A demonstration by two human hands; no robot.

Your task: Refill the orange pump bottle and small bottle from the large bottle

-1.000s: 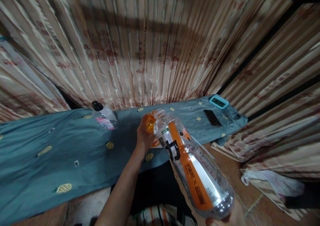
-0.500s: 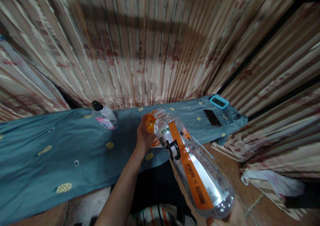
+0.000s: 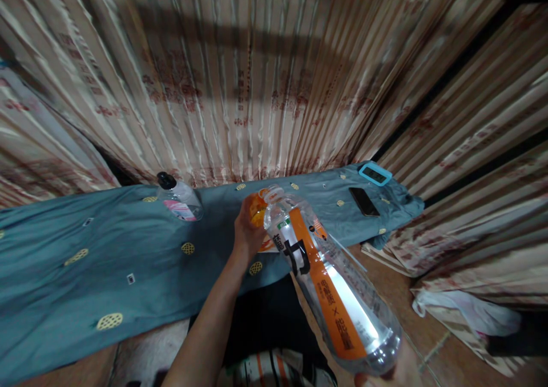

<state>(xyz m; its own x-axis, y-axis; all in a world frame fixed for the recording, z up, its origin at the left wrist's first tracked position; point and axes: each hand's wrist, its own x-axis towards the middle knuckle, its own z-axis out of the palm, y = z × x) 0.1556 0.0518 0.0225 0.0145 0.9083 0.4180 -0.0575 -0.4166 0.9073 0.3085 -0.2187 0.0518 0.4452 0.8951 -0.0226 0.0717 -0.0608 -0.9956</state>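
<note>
A large clear plastic drink bottle (image 3: 329, 287) with an orange and silver label lies tilted across the middle of the view, its mouth at the upper left and lower than its base is close to me. My right hand (image 3: 381, 378) grips it near the base; most of that hand is behind the bottle. My left hand (image 3: 248, 224) is closed around an orange and yellow cup-like thing (image 3: 257, 209), right beside the bottle's mouth. The bottle's neck partly covers this thing, so I cannot tell its exact kind. Below it, part of an orange and white printed item (image 3: 269, 244) shows.
A pump bottle (image 3: 180, 200) with a black top stands left on the blue-green cloth (image 3: 154, 238). At the right end lie a dark phone (image 3: 363, 202) and a light-blue digital clock (image 3: 375, 173). Pleated curtains (image 3: 240, 90) hang behind. A white plastic bag (image 3: 468, 313) is at lower right.
</note>
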